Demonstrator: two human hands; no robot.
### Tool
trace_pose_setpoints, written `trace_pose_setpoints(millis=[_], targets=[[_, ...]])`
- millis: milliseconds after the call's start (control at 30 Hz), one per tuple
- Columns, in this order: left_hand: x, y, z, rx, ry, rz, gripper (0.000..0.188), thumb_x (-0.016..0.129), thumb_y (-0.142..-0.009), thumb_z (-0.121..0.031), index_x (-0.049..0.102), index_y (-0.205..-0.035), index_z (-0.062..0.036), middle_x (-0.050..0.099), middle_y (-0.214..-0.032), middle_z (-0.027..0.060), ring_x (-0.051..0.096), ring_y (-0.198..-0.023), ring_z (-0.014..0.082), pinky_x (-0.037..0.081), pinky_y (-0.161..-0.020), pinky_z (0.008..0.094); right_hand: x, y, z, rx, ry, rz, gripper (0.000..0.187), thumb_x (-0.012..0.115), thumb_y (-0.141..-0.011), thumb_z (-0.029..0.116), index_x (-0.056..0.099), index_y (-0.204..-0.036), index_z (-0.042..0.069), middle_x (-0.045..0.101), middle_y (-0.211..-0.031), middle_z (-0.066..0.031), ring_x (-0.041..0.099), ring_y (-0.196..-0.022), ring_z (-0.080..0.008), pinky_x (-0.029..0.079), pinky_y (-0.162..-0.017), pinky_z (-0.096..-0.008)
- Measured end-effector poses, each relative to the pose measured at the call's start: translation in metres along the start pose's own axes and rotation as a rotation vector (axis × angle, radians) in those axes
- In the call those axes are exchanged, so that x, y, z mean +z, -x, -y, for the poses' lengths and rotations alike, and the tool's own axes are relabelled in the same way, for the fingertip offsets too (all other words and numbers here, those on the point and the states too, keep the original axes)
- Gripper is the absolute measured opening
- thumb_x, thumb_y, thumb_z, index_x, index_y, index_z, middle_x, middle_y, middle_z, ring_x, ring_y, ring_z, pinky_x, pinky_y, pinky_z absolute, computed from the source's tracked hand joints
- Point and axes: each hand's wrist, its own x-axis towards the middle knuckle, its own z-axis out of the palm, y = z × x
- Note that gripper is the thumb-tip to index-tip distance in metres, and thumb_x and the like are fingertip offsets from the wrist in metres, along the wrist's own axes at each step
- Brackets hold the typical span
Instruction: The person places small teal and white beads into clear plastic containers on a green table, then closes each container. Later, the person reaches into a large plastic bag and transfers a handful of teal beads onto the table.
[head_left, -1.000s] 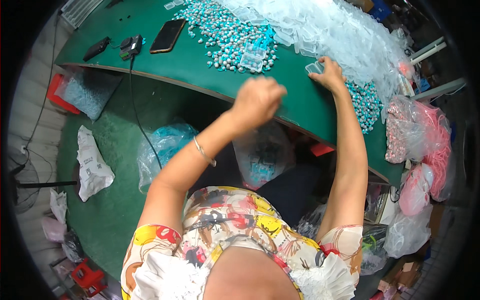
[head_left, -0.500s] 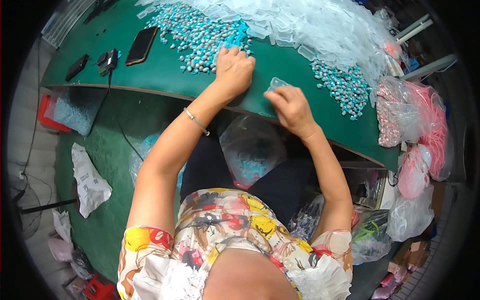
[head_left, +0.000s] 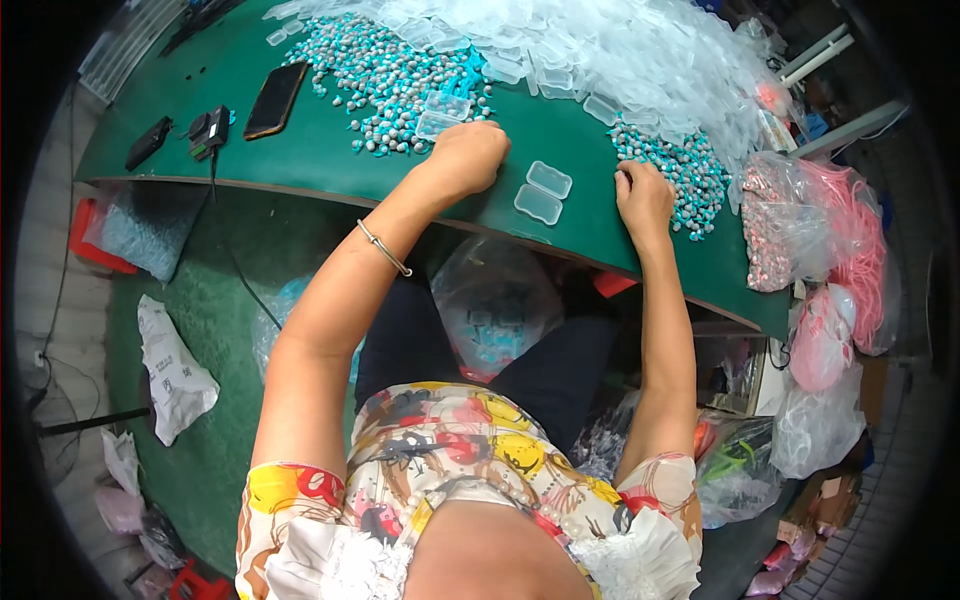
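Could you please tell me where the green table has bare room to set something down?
The green table is bare between the black rectangular phone and its front edge, and between the open clear plastic box and the right hand. It is crowded at the heaped translucent plastic boxes and both piles of small grey-turquoise pieces.

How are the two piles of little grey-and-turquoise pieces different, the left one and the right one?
The left pile of small grey-and-turquoise pieces spreads wider than the similarly coloured right pile. An open, clear plastic box lies on the left pile; I see none lying open on the right pile. The left pile is beside the left hand, the right pile beside the right hand. Both sit on the green table.
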Motion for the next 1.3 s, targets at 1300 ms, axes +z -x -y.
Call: trace_pose_setpoints(millis=[1300], targets=[[0.017, 0.057, -0.02, 0.072, 0.278, -0.243, 0.046, 0.077, -0.074, -0.028, 0.062, -0.113, -0.0094, 0.057, -0.089, 0.0122, 0.059, -0.089, 0.0331, 0.047, -0.075, 0.0448, 0.057, -0.101, 0.126, -0.472, -0.359, -0.01, 0.017, 0.065, -0.08, 0.005, 0.071, -0.094, 0.013, 0.067, -0.095, -0.0054, 0.062, -0.092, -0.0288, 0.049, -0.077, -0.0424]])
